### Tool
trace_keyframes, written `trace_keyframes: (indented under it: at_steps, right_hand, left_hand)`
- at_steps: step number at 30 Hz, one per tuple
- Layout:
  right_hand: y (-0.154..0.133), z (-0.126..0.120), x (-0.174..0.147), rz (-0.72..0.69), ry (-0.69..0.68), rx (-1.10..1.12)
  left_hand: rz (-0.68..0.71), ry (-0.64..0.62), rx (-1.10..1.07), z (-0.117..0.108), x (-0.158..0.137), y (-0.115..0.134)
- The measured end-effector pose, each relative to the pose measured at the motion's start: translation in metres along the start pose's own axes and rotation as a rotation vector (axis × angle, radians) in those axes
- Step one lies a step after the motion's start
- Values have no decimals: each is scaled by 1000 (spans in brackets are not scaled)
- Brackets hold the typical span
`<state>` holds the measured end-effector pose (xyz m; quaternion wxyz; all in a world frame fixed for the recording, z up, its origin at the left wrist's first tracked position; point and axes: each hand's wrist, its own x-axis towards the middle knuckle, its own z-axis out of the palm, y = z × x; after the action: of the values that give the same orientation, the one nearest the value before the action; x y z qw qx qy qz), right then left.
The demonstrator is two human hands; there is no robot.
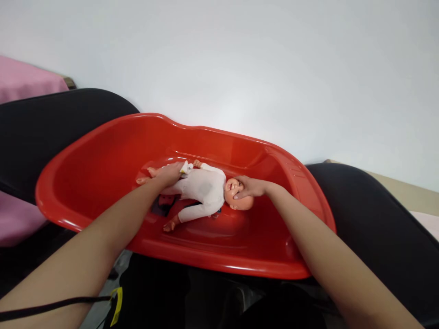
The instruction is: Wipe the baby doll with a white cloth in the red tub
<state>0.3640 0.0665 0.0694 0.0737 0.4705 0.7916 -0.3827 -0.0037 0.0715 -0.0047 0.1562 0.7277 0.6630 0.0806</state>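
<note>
A baby doll (202, 187) in a white bodysuit lies on its back inside a red plastic baby tub (85, 164), head toward the right. My right hand (252, 187) is cupped over the doll's head and face. My left hand (169, 174) grips the doll at its legs and lower body, where a small white cloth or tag with a yellow mark (185, 168) shows by the fingers. A dark patch (164, 203) lies under the doll's legs on the tub floor.
The tub rests across black padded surfaces at the left (51, 128) and right (377, 219). Pink fabric (24, 80) lies at the far left. A white wall fills the background. A black strap with a yellow tag (116, 301) hangs near my left forearm.
</note>
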Motion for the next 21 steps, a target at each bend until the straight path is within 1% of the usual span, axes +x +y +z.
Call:
trace_keyframes:
  at_steps: [3,5,8,10,14,16,21]
  right_hand:
    - [2,0,0,0,1,0]
    - [2,1,0,-9,2,1]
    - [1,1,0,-4,3,0]
    - [-1,0,-1,2,-4,0]
    - [-3,-1,-1,12,-14,2]
    - [-4,-1,-2,13,-13,9]
    - [-7,-1,-3,-2,-19,7]
  left_hand:
    - [-59,52,-41,-5,-11,-22]
    - [-133,40,38,-8,-17,-30]
    - [-242,50,180,-12,-19,-33]
    - [-280,73,202,-14,-17,-31]
    - [-301,84,166,-22,-8,-25]
    - [-310,93,127,-28,-4,-18]
    - [-248,154,59,-47,-3,17]
